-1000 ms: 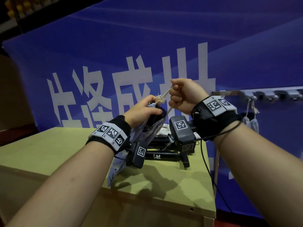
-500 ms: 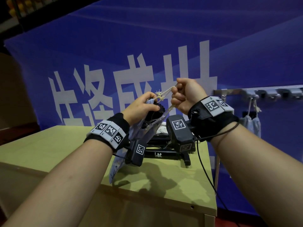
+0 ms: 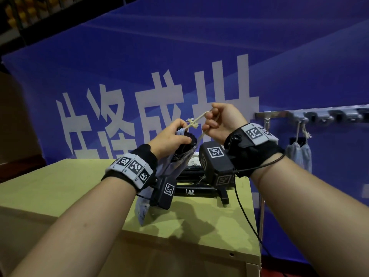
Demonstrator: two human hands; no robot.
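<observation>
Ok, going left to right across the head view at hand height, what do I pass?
Left hand gripping the blue pouch → frayed knot in its drawstring → right hand pinching that drawstring → two hanging pouches on the wall hooks.

This looked like a staged recording corner in a hall or storeroom. A large blue banner (image 3: 199, 47) with white characters covered the wall behind a plain plywood counter (image 3: 60, 188), and a metal hook rail (image 3: 319, 114) with hanging cloth pouches (image 3: 298, 154) stood beside it.
</observation>
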